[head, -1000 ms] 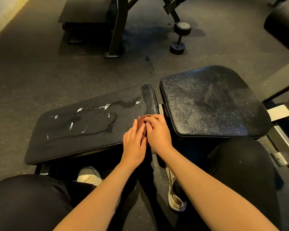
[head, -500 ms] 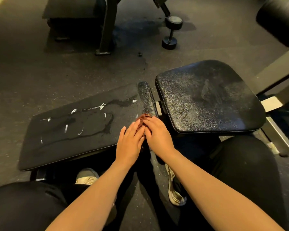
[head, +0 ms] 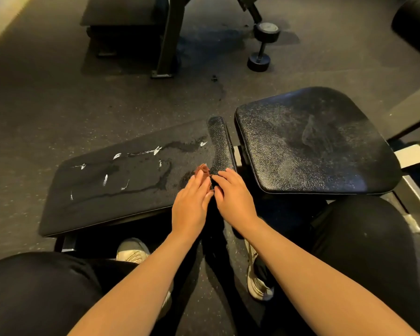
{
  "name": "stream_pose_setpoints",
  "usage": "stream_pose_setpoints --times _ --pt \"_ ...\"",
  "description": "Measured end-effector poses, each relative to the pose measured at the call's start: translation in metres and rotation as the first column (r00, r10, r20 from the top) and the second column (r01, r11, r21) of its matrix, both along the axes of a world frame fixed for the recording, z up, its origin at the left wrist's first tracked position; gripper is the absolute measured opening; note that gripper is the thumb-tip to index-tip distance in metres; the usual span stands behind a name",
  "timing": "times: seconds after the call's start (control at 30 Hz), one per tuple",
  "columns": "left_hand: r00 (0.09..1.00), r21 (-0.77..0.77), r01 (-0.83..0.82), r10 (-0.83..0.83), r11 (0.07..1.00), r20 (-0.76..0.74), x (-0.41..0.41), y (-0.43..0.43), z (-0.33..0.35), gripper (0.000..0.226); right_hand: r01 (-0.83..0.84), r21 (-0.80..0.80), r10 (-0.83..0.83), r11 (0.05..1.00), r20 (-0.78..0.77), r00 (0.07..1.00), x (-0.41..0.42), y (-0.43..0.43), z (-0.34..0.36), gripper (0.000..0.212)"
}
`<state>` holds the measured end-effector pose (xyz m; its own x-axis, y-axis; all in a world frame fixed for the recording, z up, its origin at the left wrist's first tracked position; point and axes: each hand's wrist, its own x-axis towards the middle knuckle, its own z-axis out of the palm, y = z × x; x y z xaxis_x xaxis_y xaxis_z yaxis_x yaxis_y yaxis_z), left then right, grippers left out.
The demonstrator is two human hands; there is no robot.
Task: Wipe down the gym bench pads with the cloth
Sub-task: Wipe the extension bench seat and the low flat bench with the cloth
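1. Rust-brown fabric is all that shows of the cloth (head: 202,169): a small bunched tip pokes out past the fingertips, and the rest is hidden under the hands.
2. The cloth sits on the near right corner of the long pad (head: 131,190), close to the gap before the seat pad (head: 313,146).
3. The left hand (head: 192,204) lies flat on top of the cloth with its fingers straight, pressing it onto the pad.
4. The right hand (head: 235,200) touches the left one, fingers bent down at the pad's edge. I cannot tell whether it pinches the cloth.
5. The cloth looks soft, light and limp, so it will probably bunch up rather than slide flat.
6. It is probably best spread under a flat palm, with one edge pinched.
7. The white smears (head: 117,156) and wet streaks lie to the left of the hands, so the vinyl there is likely slick.
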<state>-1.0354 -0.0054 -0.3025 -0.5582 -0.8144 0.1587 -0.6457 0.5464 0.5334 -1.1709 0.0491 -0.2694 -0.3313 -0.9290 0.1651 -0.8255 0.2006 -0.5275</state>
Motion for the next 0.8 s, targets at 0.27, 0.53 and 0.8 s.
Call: stream_pose_setpoints --times 0.27,0.53,0.8 --pt "0.992 0.003 -0.119 0.119 0.993 0.043 0.034 -0.006 -0.002 0.039 -0.014 0.007 0.014 1.000 -0.025 1.000 0.007 0.001 0.003 0.031" --pt "0.947 0.210 -0.176 0.224 0.962 -0.229 0.049 -0.002 0.030 0.038 -0.131 0.117 0.101 0.984 0.238 0.966 0.029 -0.004 0.027 0.036" --pt "0.898 0.371 -0.158 0.289 0.915 -0.331 0.067 -0.012 0.079 0.039 -0.254 0.017 0.163 0.967 0.725 0.669 0.068 -0.013 0.040 0.048"
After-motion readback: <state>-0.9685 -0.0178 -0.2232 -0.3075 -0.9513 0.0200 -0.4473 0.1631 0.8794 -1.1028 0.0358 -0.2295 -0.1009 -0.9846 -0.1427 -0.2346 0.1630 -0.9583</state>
